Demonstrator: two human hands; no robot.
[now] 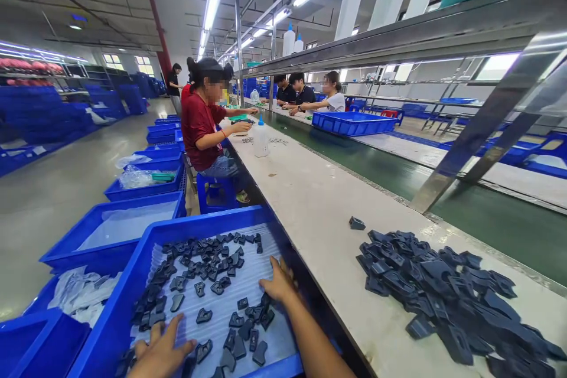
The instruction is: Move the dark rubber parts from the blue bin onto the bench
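Observation:
Many small dark parts (204,315) lie spread over the white lining of a large blue bin (201,218). My left hand (163,349) is low over the near left of the bin, fingers spread, beside several parts. Over the bin's right side is my right hand (278,281), its fingers apart and nothing visible in it, close to a cluster of parts. Whether either hand touches the lining is hard to tell. To the right, a big heap of dark parts (434,283) rests on the pale table (305,212), with one separate piece (357,223) beyond it.
A white bottle with a blue tip (261,140) stands farther along the table. A person in a red shirt (199,124) sits there on a blue stool (215,192). More blue bins (119,230) line the left floor. A metal post (478,130) rises at the right.

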